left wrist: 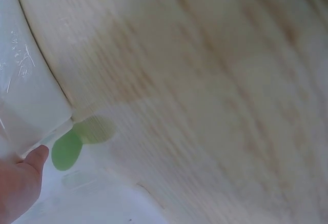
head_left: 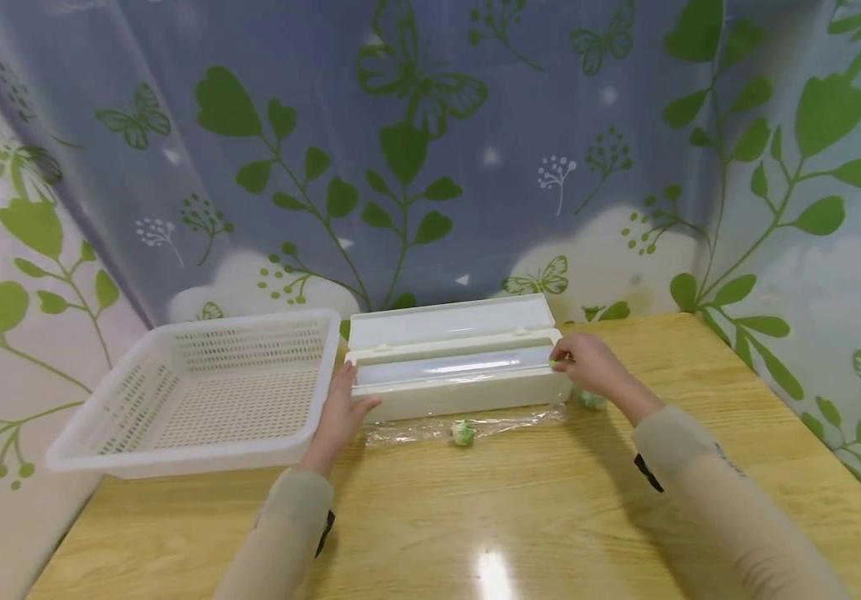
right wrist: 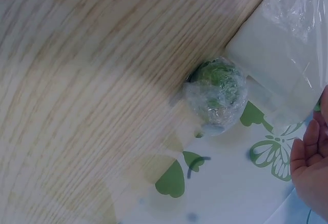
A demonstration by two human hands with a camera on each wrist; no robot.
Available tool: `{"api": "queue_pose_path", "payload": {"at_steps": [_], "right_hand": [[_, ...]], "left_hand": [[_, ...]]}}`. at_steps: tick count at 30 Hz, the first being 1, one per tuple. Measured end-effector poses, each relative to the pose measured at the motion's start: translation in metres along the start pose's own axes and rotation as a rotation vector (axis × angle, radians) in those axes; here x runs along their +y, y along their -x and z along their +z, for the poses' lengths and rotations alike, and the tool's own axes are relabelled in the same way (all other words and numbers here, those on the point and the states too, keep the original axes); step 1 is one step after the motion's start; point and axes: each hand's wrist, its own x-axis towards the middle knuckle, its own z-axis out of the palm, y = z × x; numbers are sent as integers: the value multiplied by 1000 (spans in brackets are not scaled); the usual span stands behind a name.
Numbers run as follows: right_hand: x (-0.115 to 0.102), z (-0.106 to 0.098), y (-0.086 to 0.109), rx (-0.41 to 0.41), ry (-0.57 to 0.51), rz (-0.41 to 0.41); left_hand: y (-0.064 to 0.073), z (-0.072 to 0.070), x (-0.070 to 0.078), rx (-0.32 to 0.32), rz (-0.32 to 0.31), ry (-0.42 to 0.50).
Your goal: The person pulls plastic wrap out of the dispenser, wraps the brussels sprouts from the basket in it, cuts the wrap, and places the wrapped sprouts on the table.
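Note:
A white cling film dispenser (head_left: 468, 396) lies lengthwise with its lid (head_left: 453, 323) raised and a film roll (head_left: 453, 367) inside. My left hand (head_left: 337, 417) holds its left end, thumb along the front wall. At the right end, my right hand (head_left: 591, 364) pinches a small green slider (head_left: 553, 364) on the front edge. Clear film (head_left: 400, 431) hangs out over the front onto the table. On that film sits a small green-and-white vegetable (head_left: 463, 433). A film-wrapped green vegetable (right wrist: 218, 93) lies beyond the dispenser's right end, partly hidden by my right hand in the head view.
To the left a white plastic basket (head_left: 197, 454) with slotted walls stands close to my left hand. The wooden table (head_left: 550, 517) runs back to a patterned curtain (head_left: 490, 167) behind the dispenser.

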Motion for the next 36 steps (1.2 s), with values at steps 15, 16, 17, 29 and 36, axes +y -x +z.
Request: {"api": "queue_pose_path", "payload": {"at_steps": [15, 16, 17, 29, 36], "right_hand": [[10, 1, 3, 56, -34, 14], [10, 1, 4, 56, -35, 18], [10, 1, 4, 56, -39, 20], [7, 1, 7, 44, -33, 11], [5, -2, 8, 23, 25, -11]], "left_hand": [[-2, -3, 5, -38, -34, -90], [-2, -2, 6, -42, -32, -106], [-2, -2, 7, -42, -25, -124], [30, 0, 21, -41, 264, -464], [39, -3, 22, -72, 556, -395]]}}
